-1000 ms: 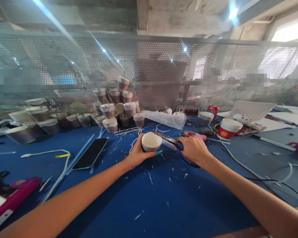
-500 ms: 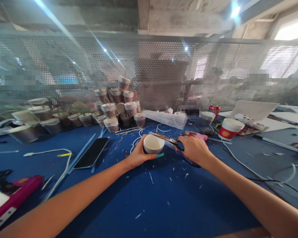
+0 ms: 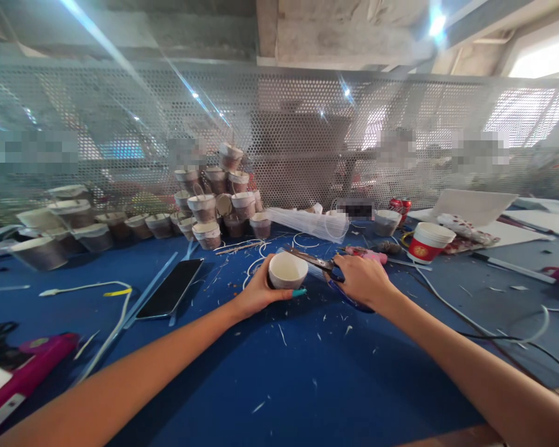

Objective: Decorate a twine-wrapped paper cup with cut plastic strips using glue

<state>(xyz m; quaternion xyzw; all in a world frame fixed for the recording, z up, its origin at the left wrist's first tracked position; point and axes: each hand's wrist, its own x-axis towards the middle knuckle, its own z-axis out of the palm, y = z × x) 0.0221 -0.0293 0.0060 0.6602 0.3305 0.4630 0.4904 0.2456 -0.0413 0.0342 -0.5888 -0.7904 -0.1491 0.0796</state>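
The left hand curls around a small, round white cup, holding it over the middle of the blue-topped table, its mouth tilted toward the near edge. The right hand grips metal scissors with dark-blue handles, the blades at the cup's rim; whether they touch it, I cannot tell. A flat, black rectangular phone lies on the left-edge side of the cup. Brown, white-rimmed tapered cups stand stacked near the far edge.

Cup slightly nearer scissors
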